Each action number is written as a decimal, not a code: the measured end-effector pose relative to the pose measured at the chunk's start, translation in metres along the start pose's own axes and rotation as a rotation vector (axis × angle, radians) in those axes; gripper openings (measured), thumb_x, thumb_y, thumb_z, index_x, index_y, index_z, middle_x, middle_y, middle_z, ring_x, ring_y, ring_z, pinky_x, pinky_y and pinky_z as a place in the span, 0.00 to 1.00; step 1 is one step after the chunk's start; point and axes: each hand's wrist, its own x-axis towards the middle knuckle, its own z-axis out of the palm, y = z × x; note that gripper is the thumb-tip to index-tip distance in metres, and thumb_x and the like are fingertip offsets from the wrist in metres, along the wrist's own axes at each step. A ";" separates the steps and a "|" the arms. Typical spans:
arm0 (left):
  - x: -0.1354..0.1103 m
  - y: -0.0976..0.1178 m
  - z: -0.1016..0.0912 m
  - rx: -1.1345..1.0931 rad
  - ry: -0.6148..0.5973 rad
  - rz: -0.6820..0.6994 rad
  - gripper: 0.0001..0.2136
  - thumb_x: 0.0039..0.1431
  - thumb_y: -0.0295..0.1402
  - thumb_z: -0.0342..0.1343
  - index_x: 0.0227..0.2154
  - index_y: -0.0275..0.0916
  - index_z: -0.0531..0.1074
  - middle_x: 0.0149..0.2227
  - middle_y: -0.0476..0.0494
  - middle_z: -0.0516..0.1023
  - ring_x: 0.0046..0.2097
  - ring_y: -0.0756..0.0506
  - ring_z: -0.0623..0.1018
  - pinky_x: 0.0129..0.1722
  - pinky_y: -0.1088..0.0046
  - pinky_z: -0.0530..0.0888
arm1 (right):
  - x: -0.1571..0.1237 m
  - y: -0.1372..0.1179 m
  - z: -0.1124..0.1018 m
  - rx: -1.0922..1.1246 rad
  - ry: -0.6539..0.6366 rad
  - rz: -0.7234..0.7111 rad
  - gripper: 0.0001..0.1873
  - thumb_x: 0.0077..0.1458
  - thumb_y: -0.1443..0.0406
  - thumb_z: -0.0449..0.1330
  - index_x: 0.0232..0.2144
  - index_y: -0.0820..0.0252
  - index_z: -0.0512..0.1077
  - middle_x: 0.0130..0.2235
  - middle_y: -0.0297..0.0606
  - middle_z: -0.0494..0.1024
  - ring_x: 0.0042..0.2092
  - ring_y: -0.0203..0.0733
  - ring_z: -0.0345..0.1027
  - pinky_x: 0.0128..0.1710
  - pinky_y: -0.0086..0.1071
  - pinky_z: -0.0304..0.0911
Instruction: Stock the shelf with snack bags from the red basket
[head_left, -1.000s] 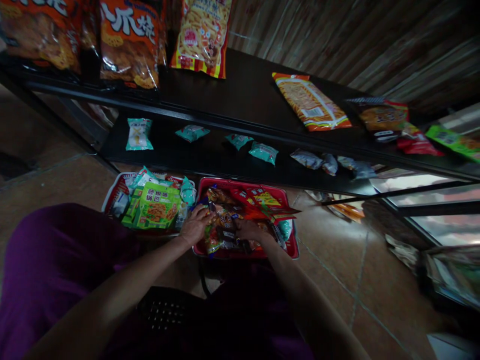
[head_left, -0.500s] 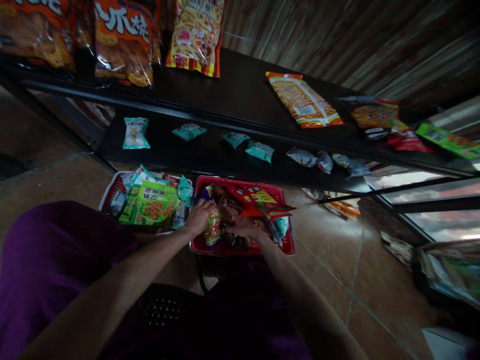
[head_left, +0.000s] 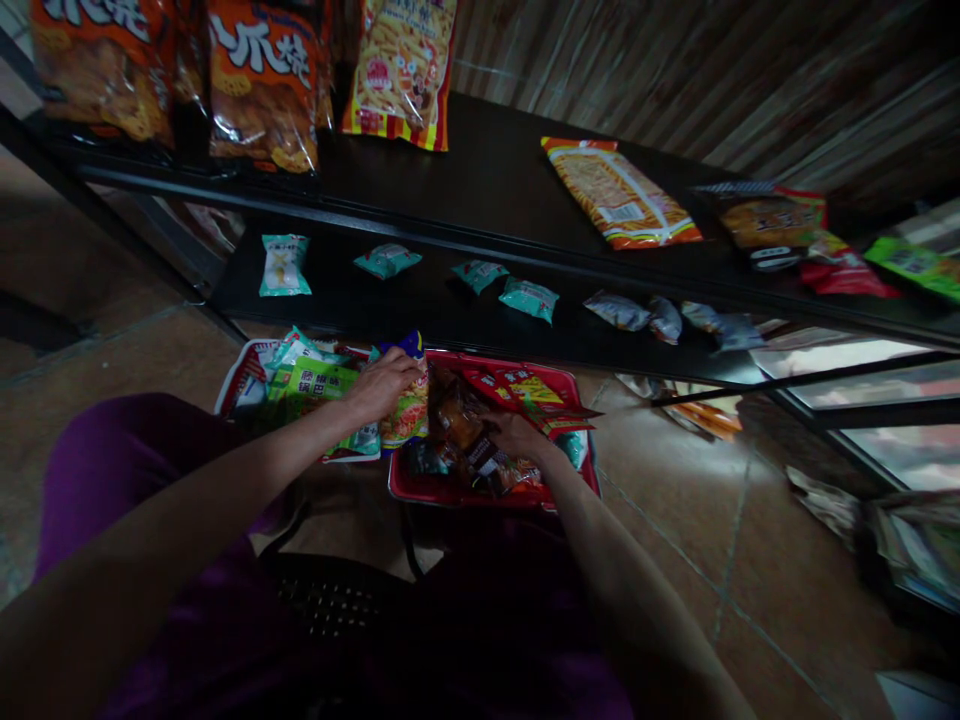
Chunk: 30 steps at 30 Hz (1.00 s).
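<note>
My left hand is closed around a colourful snack packet with a blue top, lifted above the gap between two baskets. My right hand rests in the red basket on the floor, fingers curled over brown snack packets; I cannot make out whether it grips one. The red basket also holds red and orange packets. To its left a second red-rimmed basket holds green and teal packets.
A low black shelf carries small teal packets and grey ones. A higher shelf bears large orange crisp bags and flat snack bags. Tiled floor lies to the right.
My left hand has lifted the blue-topped packet out of the red basket and carried it up and left. My right hand stayed among the packets in the basket.
</note>
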 end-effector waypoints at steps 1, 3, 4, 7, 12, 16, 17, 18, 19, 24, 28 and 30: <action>-0.004 0.001 0.000 -0.003 -0.004 0.004 0.16 0.57 0.20 0.49 0.45 0.36 0.73 0.46 0.42 0.74 0.48 0.44 0.65 0.49 0.67 0.66 | 0.000 -0.001 -0.001 -0.005 -0.018 -0.003 0.28 0.44 0.77 0.52 0.45 0.53 0.75 0.43 0.34 0.80 0.40 0.40 0.75 0.39 0.25 0.67; -0.011 0.002 0.000 -0.010 -0.011 0.013 0.16 0.57 0.20 0.49 0.45 0.35 0.73 0.47 0.42 0.74 0.49 0.44 0.64 0.49 0.68 0.66 | -0.001 -0.004 -0.003 -0.011 -0.051 0.003 0.29 0.44 0.78 0.51 0.47 0.54 0.74 0.45 0.35 0.80 0.40 0.39 0.74 0.38 0.24 0.67; -0.015 0.002 0.000 -0.015 -0.013 0.017 0.16 0.56 0.20 0.49 0.45 0.35 0.73 0.47 0.42 0.74 0.49 0.44 0.64 0.50 0.68 0.66 | -0.002 -0.006 -0.004 -0.003 -0.054 0.010 0.30 0.44 0.78 0.50 0.48 0.54 0.73 0.45 0.35 0.80 0.38 0.38 0.74 0.37 0.24 0.67; -0.026 0.001 0.000 -0.030 -0.024 0.025 0.15 0.56 0.20 0.49 0.44 0.35 0.73 0.47 0.42 0.74 0.48 0.44 0.64 0.49 0.69 0.67 | -0.002 -0.012 -0.005 0.040 -0.040 0.040 0.29 0.46 0.77 0.50 0.49 0.58 0.72 0.41 0.35 0.80 0.33 0.36 0.74 0.33 0.24 0.66; -0.042 0.001 -0.004 -0.025 -0.058 -0.012 0.14 0.56 0.20 0.49 0.44 0.34 0.74 0.47 0.42 0.75 0.48 0.43 0.65 0.48 0.67 0.68 | 0.001 -0.020 0.003 0.108 0.042 -0.004 0.26 0.47 0.75 0.51 0.48 0.61 0.72 0.41 0.35 0.80 0.36 0.37 0.74 0.38 0.27 0.67; -0.052 0.000 -0.006 -0.033 -0.046 -0.039 0.15 0.57 0.21 0.47 0.44 0.34 0.73 0.48 0.42 0.75 0.49 0.43 0.65 0.50 0.67 0.67 | 0.006 -0.020 0.012 0.175 0.122 -0.069 0.26 0.47 0.74 0.49 0.49 0.62 0.71 0.45 0.38 0.79 0.41 0.40 0.74 0.43 0.31 0.67; -0.053 -0.001 -0.005 -0.042 -0.033 -0.053 0.15 0.57 0.21 0.47 0.44 0.35 0.74 0.48 0.42 0.75 0.49 0.44 0.65 0.50 0.67 0.68 | 0.006 -0.019 0.013 0.177 0.145 -0.077 0.27 0.47 0.74 0.49 0.50 0.61 0.71 0.45 0.38 0.79 0.42 0.40 0.73 0.44 0.31 0.67; -0.054 -0.003 -0.004 -0.054 -0.018 -0.069 0.15 0.57 0.21 0.47 0.44 0.36 0.74 0.47 0.42 0.75 0.49 0.44 0.65 0.50 0.66 0.68 | 0.006 -0.019 0.012 0.172 0.173 -0.076 0.26 0.47 0.74 0.49 0.50 0.61 0.71 0.45 0.38 0.79 0.43 0.41 0.73 0.45 0.32 0.66; -0.055 -0.005 -0.002 -0.070 -0.002 -0.084 0.15 0.57 0.21 0.48 0.44 0.37 0.74 0.47 0.43 0.75 0.49 0.44 0.65 0.50 0.66 0.68 | 0.006 -0.020 0.011 0.159 0.200 -0.070 0.26 0.47 0.74 0.50 0.49 0.60 0.71 0.45 0.38 0.79 0.43 0.41 0.73 0.46 0.32 0.66; -0.055 -0.013 0.009 -0.137 0.059 -0.110 0.15 0.56 0.20 0.49 0.43 0.37 0.74 0.47 0.43 0.75 0.49 0.44 0.65 0.50 0.65 0.68 | -0.002 -0.030 -0.006 0.111 0.322 -0.021 0.23 0.48 0.71 0.50 0.47 0.60 0.72 0.40 0.39 0.80 0.42 0.43 0.73 0.45 0.34 0.66; -0.051 -0.018 0.015 -0.142 0.069 -0.097 0.15 0.58 0.22 0.47 0.46 0.36 0.72 0.49 0.42 0.74 0.51 0.44 0.65 0.52 0.65 0.68 | -0.005 -0.039 -0.011 0.138 0.423 -0.033 0.22 0.49 0.70 0.50 0.45 0.60 0.73 0.40 0.39 0.79 0.42 0.43 0.72 0.46 0.34 0.65; -0.049 -0.018 0.016 -0.127 0.056 -0.112 0.16 0.59 0.23 0.46 0.47 0.35 0.71 0.50 0.42 0.73 0.53 0.44 0.64 0.54 0.63 0.66 | -0.005 -0.045 -0.007 0.154 0.446 -0.052 0.21 0.49 0.70 0.50 0.45 0.62 0.73 0.39 0.40 0.79 0.41 0.43 0.72 0.45 0.35 0.66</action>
